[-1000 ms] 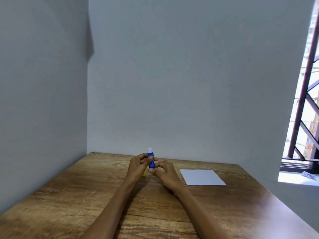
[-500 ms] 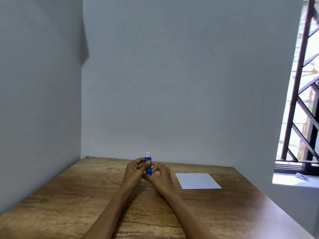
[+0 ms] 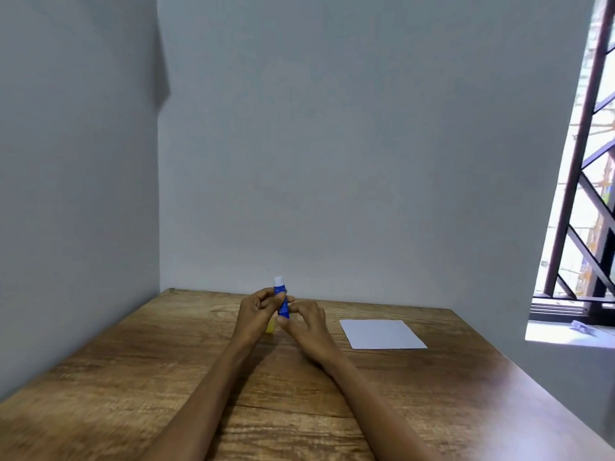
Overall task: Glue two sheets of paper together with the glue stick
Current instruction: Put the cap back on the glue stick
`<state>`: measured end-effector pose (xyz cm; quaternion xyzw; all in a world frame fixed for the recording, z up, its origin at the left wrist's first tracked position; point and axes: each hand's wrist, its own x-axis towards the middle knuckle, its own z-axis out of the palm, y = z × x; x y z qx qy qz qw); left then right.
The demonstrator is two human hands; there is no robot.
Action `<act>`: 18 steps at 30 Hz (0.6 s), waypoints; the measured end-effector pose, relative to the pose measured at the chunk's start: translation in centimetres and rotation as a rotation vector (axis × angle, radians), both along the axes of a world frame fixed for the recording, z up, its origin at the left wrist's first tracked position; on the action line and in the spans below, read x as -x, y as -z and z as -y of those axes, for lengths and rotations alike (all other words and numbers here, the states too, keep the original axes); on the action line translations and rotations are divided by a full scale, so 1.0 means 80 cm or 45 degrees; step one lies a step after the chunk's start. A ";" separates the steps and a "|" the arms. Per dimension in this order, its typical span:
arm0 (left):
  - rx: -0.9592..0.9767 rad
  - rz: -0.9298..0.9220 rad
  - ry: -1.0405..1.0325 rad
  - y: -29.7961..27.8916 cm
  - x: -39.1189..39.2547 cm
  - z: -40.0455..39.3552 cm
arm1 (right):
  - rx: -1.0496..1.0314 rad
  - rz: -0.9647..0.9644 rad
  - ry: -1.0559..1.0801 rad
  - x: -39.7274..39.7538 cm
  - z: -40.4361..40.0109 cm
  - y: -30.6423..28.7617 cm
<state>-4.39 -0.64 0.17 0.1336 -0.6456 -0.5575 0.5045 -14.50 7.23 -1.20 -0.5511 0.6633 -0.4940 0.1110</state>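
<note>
Both my hands are raised just above the wooden table (image 3: 133, 377), meeting at the glue stick (image 3: 282, 302), which I take as my landmark. The stick is blue, held nearly upright, with its white glue tip exposed at the top and clear of my fingers.

My left hand (image 3: 258, 309) is on the left side of the stick, fingers curled round the upper and middle part of the barrel, thumb across the front. Grip is closed on the barrel.

My right hand (image 3: 307, 322) is to the right of the stick and a little lower, thumb and fingertips pinched at the stick's bottom end. The other fingers are loosely curled. Whether the pinch is firm or only touching I cannot tell.

A small yellow thing (image 3: 270, 326) shows just below and left of the stick, mostly hidden behind my left hand; it seems to lie on the table, and I cannot say what it is.

White paper (image 3: 382, 334) lies flat on the table, to the right of the stick and well apart from it, touched by neither hand. It looks like one sheet; I cannot tell if another lies under it.

Far right of the stick, a barred window (image 3: 585, 194).
</note>
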 end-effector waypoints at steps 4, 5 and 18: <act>0.012 -0.006 0.001 -0.002 -0.004 -0.002 | 0.012 0.010 -0.058 0.004 -0.001 0.000; 0.018 -0.007 -0.013 -0.002 -0.004 -0.003 | 0.073 -0.049 0.066 0.003 0.002 0.000; 0.114 -0.026 0.032 -0.008 -0.005 -0.018 | 0.184 -0.189 0.052 0.012 0.001 0.006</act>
